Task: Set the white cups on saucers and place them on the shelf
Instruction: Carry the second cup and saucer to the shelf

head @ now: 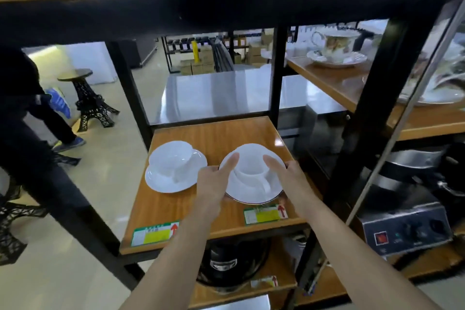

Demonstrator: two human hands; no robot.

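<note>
On the wooden shelf stand two white cup sets. The left cup sits on its saucer, untouched. The right cup sits on a second saucer with a dark rim line, its handle pointing toward me. My left hand grips that saucer's left edge, thumb lying over the rim. My right hand grips its right edge, thumb on the rim too. The saucer is at or just above the shelf board; I cannot tell whether it touches.
Two price labels are stuck at the shelf's front edge. Black uprights frame the bay and a beam runs overhead. A floral cup stands on the right-hand shelf. Appliances sit below right. A person walks at left.
</note>
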